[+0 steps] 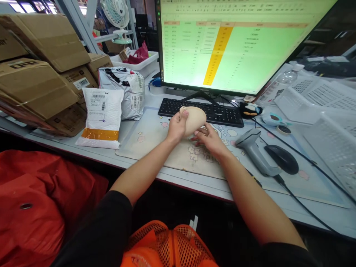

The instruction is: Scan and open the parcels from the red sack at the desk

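Note:
A beige, rounded, cup-shaped pad (195, 119) is held up above the desk mat, in front of the keyboard (222, 113). My left hand (177, 127) is closed on its left side, thumb lying over the front and the other fingers hidden behind. At the lower right edge of the pad is my right hand (208, 138), its fingers loosely bent and apart. Its fingertips are close to the edge; whether they touch is hard to see. Under both hands lies the patterned desk mat (178, 163).
Left: a white parcel (102, 115), a grey plastic-wrapped package (133, 92) and cardboard boxes (36, 89). Right: a barcode scanner (257, 154), a mouse (281, 158), a penguin toy (250, 110) and white baskets (333, 137). A monitor (239, 44) stands behind the keyboard. Cables cross the right side.

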Tool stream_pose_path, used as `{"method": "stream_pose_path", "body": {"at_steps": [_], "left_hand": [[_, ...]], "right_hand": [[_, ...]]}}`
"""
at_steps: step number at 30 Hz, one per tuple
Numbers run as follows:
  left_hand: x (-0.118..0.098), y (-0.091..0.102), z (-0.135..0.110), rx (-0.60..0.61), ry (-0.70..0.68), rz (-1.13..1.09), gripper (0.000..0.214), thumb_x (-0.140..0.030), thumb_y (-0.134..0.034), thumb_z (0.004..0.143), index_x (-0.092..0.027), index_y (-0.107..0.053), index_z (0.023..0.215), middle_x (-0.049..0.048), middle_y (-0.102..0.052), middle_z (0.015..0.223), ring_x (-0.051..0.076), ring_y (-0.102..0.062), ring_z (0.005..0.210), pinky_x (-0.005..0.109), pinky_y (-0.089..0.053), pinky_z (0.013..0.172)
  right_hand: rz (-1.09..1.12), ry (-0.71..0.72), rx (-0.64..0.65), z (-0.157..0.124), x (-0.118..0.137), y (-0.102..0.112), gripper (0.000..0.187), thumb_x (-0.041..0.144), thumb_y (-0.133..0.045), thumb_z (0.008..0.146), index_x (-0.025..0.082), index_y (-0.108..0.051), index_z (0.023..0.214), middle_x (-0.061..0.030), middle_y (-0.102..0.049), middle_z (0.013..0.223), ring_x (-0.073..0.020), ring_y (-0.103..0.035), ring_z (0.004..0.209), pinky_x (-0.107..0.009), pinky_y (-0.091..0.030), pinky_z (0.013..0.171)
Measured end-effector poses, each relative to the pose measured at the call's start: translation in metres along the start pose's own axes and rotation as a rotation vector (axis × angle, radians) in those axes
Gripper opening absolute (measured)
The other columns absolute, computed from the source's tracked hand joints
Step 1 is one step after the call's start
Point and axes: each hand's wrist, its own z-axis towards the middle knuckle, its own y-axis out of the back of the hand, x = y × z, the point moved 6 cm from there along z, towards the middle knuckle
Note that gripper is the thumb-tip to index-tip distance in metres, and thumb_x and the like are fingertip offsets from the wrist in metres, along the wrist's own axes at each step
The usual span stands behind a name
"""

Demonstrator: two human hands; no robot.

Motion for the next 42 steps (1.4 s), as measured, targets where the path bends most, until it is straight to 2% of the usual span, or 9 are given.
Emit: {"method": "stream_pose_path", "body": {"at_steps": [4,6,9,12,15,18,28,35,42], "left_hand": [[0.005,0.010,0.004,-0.035,0.023,0.199,0.031,-0.048,-0.058,0.098,-0.017,-0.061,0.096,0.0063,-0.069,0.093,0.019,-0.062,0.083,0.028,-0.048,0.072],[0.011,0.008,0.002,0.055,0.117,0.352,0.024,-0.040,-0.058,0.098,-0.017,-0.059,0.093,0.0061,-0.069,0.092,0.020,-0.063,0.084,0.028,-0.048,0.072],[0.021,-0.004,-0.010,0.313,0.245,0.598,0.020,-0.037,-0.061,0.096,-0.017,-0.061,0.098,0.0080,-0.072,0.101,0.023,-0.066,0.091,0.030,-0.050,0.075],[0.019,-0.016,-0.024,0.470,0.161,0.939,0.028,-0.037,-0.063,0.095,-0.018,-0.062,0.115,0.0115,-0.073,0.113,0.029,-0.067,0.104,0.036,-0.050,0.085],[0.009,-0.021,-0.032,0.432,0.008,1.221,0.037,-0.040,-0.061,0.096,-0.018,-0.060,0.126,0.0141,-0.070,0.122,0.033,-0.066,0.110,0.041,-0.050,0.090],[-0.001,-0.023,-0.030,0.371,-0.102,1.309,0.035,-0.043,-0.056,0.099,-0.017,-0.063,0.122,0.0139,-0.067,0.128,0.034,-0.062,0.117,0.041,-0.051,0.090],[-0.019,0.029,0.048,0.188,-0.238,1.388,0.034,-0.034,-0.053,0.102,-0.016,-0.064,0.128,0.0138,-0.063,0.135,0.032,-0.053,0.129,0.044,-0.042,0.111],[0.014,0.048,0.054,0.242,-0.222,1.431,0.056,-0.049,-0.053,0.100,-0.022,-0.053,0.148,0.0100,-0.044,0.163,0.034,-0.032,0.153,0.051,-0.022,0.128],[0.019,0.047,0.053,0.306,-0.159,1.450,0.064,-0.057,-0.045,0.102,-0.022,-0.047,0.155,0.0102,-0.033,0.170,0.036,-0.023,0.158,0.051,-0.015,0.131]], "right_hand": [[-0.206,-0.016,0.136,-0.009,0.015,-0.001,0.064,0.057,-0.081,0.074,0.019,-0.060,0.121,-0.0071,-0.074,0.091,-0.0227,-0.069,0.077,-0.033,-0.055,0.064],[-0.459,0.013,0.073,-0.021,0.035,0.019,0.053,0.054,-0.077,0.078,0.017,-0.067,0.115,-0.0082,-0.074,0.089,-0.0228,-0.068,0.075,-0.034,-0.055,0.066],[-0.718,0.072,-0.248,-0.052,0.071,0.083,0.051,0.055,-0.065,0.086,0.018,-0.070,0.122,-0.0099,-0.076,0.095,-0.0234,-0.070,0.080,-0.038,-0.056,0.075],[-0.943,0.040,-0.532,-0.091,0.083,0.164,0.053,0.055,-0.061,0.085,0.019,-0.070,0.124,-0.0115,-0.077,0.102,-0.0253,-0.071,0.091,-0.042,-0.053,0.091],[-1.191,-0.084,-0.726,-0.124,0.059,0.238,0.053,0.052,-0.052,0.079,0.015,-0.070,0.113,-0.0201,-0.074,0.113,-0.0341,-0.068,0.105,-0.051,-0.048,0.102],[-1.283,-0.017,-0.681,-0.140,0.021,0.273,0.053,0.056,-0.047,0.076,0.017,-0.066,0.107,-0.0245,-0.070,0.121,-0.0403,-0.062,0.121,-0.054,-0.044,0.110],[-1.204,0.192,-0.613,-0.136,-0.032,0.283,0.070,0.068,-0.050,0.081,0.020,-0.063,0.130,-0.0149,-0.065,0.136,-0.0350,-0.061,0.128,-0.052,-0.045,0.113],[-1.276,0.189,-0.616,-0.137,-0.041,0.290,0.066,0.068,-0.046,0.083,0.024,-0.065,0.129,-0.0143,-0.063,0.136,-0.0374,-0.064,0.123,-0.054,-0.050,0.107],[-1.276,0.164,-0.623,-0.138,-0.035,0.284,0.057,0.066,-0.047,0.079,0.032,-0.064,0.122,-0.0087,-0.065,0.131,-0.0388,-0.064,0.123,-0.055,-0.051,0.107]]}}
